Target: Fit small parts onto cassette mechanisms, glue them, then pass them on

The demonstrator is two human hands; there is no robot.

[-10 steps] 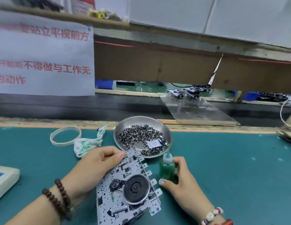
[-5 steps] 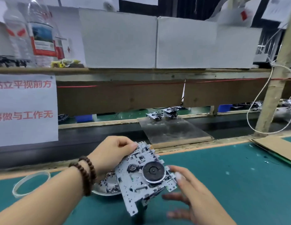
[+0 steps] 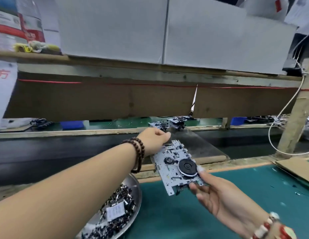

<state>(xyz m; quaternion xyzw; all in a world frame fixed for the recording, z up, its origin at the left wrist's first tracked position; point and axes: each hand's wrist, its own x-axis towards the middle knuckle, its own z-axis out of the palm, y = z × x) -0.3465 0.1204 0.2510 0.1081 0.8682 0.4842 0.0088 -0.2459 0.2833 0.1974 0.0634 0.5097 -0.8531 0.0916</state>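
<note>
Cassette mechanism (image 3: 174,167): stiff, light plate, snaggy; best held by edges. Pinched at near corner by right hand (image 3: 224,202); left hand (image 3: 154,139) curled, grip unclear.

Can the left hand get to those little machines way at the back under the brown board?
Probably yes. The left hand reaches toward the small grey cassette mechanisms under the brown cardboard panel, and nothing stands between. But it already grips the flat grey metal mechanism, so it isn't free.

Bare forearms, no sleeves; a double-wrapped dark brown wooden bead bracelet (image 3: 139,154) circles the left wrist, a red-and-white beaded bracelet (image 3: 272,227) the right
</note>
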